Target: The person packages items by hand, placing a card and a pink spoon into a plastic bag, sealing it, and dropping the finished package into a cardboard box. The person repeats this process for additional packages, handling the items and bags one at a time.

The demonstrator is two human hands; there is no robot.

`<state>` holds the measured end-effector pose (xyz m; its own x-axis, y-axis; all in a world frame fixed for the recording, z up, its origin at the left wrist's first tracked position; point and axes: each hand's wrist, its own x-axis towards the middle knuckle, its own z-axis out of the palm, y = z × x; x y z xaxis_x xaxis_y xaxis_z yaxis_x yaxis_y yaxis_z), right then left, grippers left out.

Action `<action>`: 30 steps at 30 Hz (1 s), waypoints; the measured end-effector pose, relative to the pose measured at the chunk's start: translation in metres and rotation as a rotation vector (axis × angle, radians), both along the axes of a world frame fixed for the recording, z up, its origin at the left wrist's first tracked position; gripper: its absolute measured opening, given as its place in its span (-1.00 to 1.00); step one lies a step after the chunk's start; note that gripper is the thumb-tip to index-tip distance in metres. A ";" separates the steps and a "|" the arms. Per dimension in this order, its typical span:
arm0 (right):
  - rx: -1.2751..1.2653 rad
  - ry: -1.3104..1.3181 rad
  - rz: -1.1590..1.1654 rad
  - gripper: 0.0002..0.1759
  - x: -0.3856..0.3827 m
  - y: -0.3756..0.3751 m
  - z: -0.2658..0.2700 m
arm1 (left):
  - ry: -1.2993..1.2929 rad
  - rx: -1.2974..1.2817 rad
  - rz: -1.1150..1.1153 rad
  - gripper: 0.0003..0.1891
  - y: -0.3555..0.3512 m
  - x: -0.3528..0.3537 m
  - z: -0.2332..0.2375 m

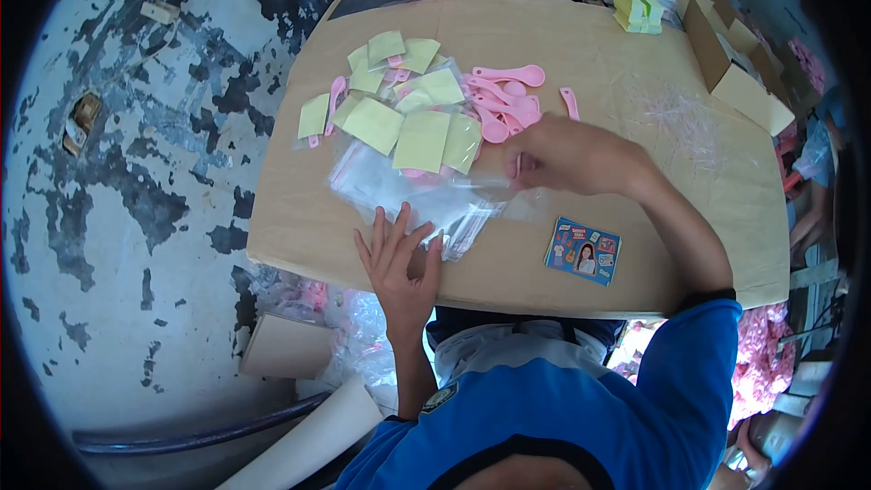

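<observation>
Left grip (400,259) flat, palm down, fingers spread; right grip (560,156) curled, blurred, elbow bent.

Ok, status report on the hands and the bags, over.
Left hand flat, fingers spread, on the clear bags. Right hand closed at the bags' edge, blurred. Pink spoons and yellow cards piled just beyond.

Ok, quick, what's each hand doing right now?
Left hand: open, flat on the clear bags.
Right hand: fingers curled shut, blurred; what it holds cannot be told.
</observation>
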<state>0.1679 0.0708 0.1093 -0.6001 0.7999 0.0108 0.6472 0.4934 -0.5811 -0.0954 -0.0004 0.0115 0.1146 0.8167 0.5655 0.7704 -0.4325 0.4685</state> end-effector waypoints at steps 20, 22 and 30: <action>-0.291 0.062 -0.251 -0.74 0.064 -0.079 -0.039 | -1.350 -0.607 -0.466 -0.73 0.010 0.103 0.013; -0.266 0.118 -0.277 -0.79 0.067 -0.078 -0.044 | -1.349 -0.541 -0.429 -0.74 0.015 0.106 0.007; -0.108 0.350 -0.422 -0.82 0.073 -0.070 -0.043 | -1.496 -0.457 -0.420 -0.81 0.022 0.109 0.015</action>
